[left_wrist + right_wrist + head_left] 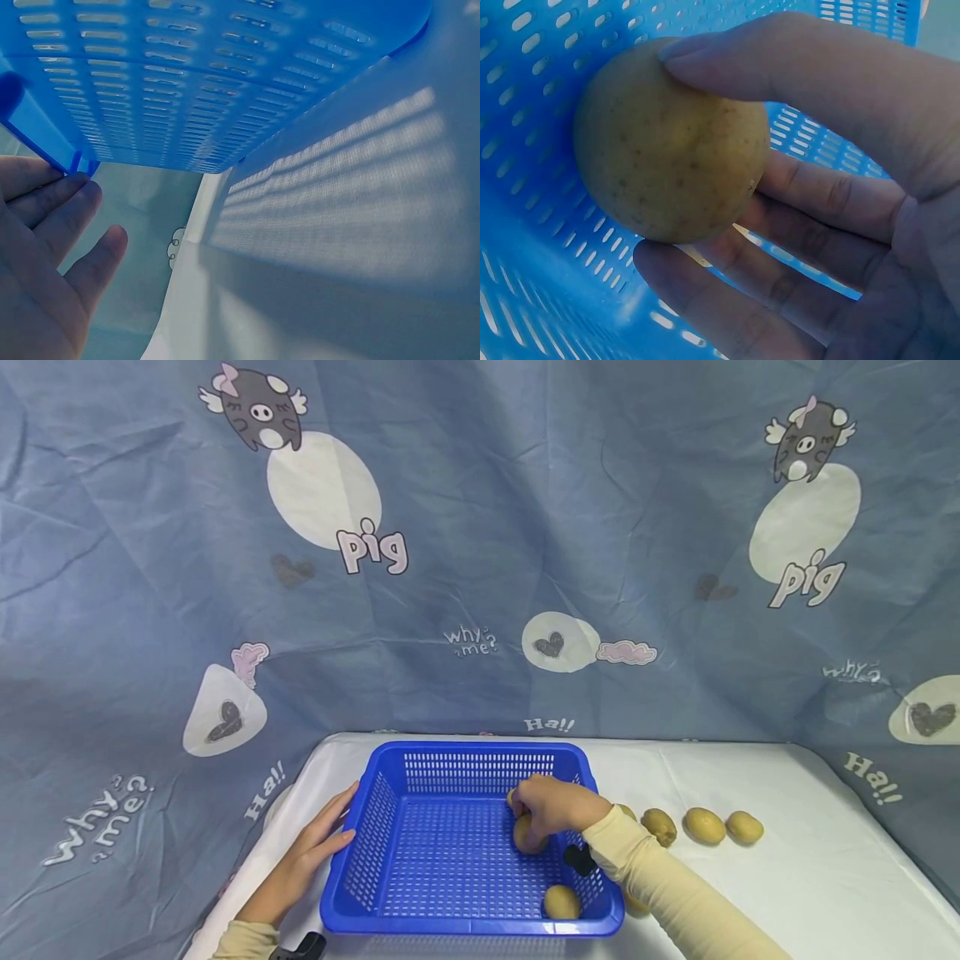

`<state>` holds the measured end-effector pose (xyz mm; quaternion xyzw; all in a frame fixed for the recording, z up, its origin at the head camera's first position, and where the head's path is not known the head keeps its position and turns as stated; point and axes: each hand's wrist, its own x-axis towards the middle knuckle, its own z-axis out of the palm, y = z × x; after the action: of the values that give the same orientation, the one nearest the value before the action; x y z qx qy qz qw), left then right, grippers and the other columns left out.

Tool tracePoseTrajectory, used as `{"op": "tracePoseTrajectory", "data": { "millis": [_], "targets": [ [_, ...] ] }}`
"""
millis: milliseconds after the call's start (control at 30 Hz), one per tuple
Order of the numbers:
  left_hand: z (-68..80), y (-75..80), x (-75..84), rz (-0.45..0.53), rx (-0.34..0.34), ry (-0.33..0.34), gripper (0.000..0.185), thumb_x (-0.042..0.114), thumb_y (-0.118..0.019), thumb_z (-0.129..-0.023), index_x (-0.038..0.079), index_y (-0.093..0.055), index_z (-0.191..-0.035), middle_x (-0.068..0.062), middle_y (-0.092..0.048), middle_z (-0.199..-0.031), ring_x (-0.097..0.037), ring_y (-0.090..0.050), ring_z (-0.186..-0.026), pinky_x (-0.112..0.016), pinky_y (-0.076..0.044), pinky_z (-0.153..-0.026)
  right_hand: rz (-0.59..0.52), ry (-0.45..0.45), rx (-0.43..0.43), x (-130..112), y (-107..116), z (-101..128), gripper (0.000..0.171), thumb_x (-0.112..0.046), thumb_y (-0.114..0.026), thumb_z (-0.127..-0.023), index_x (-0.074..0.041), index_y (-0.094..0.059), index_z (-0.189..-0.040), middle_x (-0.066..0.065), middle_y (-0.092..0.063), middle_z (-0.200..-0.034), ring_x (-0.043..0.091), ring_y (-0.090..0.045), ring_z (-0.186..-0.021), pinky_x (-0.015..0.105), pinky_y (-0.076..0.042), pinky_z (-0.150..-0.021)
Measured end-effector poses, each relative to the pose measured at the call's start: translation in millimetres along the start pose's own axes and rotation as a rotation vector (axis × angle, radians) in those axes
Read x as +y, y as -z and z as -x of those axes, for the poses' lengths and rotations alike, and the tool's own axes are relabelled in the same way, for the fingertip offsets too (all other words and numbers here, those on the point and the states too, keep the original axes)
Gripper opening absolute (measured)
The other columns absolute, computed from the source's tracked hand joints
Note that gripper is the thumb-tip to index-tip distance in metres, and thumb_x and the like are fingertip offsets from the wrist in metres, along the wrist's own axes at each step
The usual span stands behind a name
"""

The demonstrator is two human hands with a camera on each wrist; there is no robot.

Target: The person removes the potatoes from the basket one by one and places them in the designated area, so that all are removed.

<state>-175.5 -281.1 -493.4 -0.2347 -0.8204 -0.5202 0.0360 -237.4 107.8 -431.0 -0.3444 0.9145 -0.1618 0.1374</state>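
The basket [471, 927] is smooth, slightly glossy plastic pierced with slots, the held potato [660, 150] has smooth, speckled, mostly matt skin, the surface [810, 885] looks covered in matt, finely textured cloth, the backdrop [465, 485] resembles creased printed fabric, and the right sleeve [690, 893] is matt cloth.

1 blue bskt [468, 927], 3 potatoes [562, 902] inside, 5 visible on 1 tbl [810, 893]; 1 L hand [303, 852], 1 R hand [553, 806].

The blue cloth [465, 485] read "pig" [372, 548] at ten-thirty and two-thirty, "why me?" [470, 642] at centre and eight o'clock, "Ha!!" [549, 724] at eight, four and three-thirty, "why?" [851, 672] at three.
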Motion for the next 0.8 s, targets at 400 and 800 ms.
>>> {"op": "tracePoseTrajectory", "data": {
  "millis": [400, 800],
  "targets": [
    [0.0, -0.2, 2.2, 0.01, -0.005, 0.023, 0.063, 0.015, -0.047, -0.106, 0.011, -0.026, -0.165, -0.025, -0.03, -0.166, 0.02, -0.029, -0.139, 0.002, -0.022, -0.107, 0.026, 0.024, -0.005, 1.8, -0.9, 0.9, 0.027, -0.013, -0.092, -0.068, -0.011, -0.066, -0.073, -0.011, -0.05, -0.065, 0.005, -0.042, -0.06, 0.019, -0.037, -0.053],
    [1.0, 0.1, 2.6, 0.015, -0.006, 0.016, 0.062, 0.015, -0.047, -0.106, 0.012, -0.025, -0.165, -0.024, -0.029, -0.167, 0.02, -0.028, -0.14, 0.003, -0.021, -0.107, -0.01, 0.043, 0.0, 2.2, 0.6, 1.5, 0.026, -0.016, -0.093, -0.066, -0.014, -0.07, -0.077, -0.012, -0.058, -0.069, 0.004, -0.047, -0.064, 0.02, -0.045, -0.058]
  ]
}}
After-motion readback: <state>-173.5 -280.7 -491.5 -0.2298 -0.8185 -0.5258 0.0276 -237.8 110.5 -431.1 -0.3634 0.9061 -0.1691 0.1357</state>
